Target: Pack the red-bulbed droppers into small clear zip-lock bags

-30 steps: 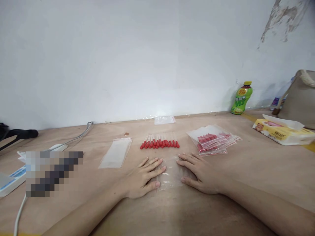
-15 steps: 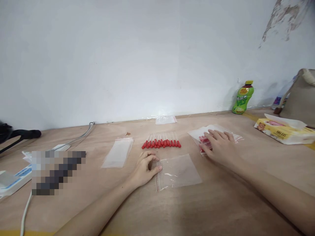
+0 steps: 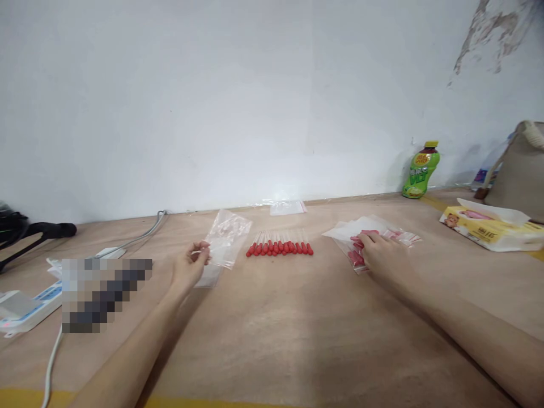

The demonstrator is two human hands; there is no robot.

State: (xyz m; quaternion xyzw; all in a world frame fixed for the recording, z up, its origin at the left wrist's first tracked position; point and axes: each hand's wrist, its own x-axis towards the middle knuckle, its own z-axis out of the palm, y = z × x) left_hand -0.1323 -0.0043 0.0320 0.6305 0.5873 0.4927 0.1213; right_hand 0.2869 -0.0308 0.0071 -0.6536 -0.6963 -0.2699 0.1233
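My left hand (image 3: 193, 263) pinches a clear zip-lock bag (image 3: 229, 238) by its edge, raised over the left stack of zip-lock bags (image 3: 208, 276), which it partly covers. Between my hands lies a row of glass droppers (image 3: 280, 247), their red bulbs towards me and thin clear stems towards the wall. At the right, the fingers of my right hand (image 3: 380, 252) are bent onto a zip-lock bag with red pieces (image 3: 357, 259) inside. It rests on a pile of clear bags (image 3: 340, 229); my fingers hide part of it.
A flat bag (image 3: 288, 208) lies against the wall. Back right stand a green drink bottle (image 3: 420, 170), a yellow tissue pack (image 3: 488, 228) and a beige bag (image 3: 516, 170). At left are a power strip (image 3: 36, 314), cables (image 3: 147, 232) and a blurred-out item (image 3: 106, 294).
My left hand has moved left and away from me, lifting the clear bag off the table's middle. My right hand has stayed at the right pile, its fingers now more bent.
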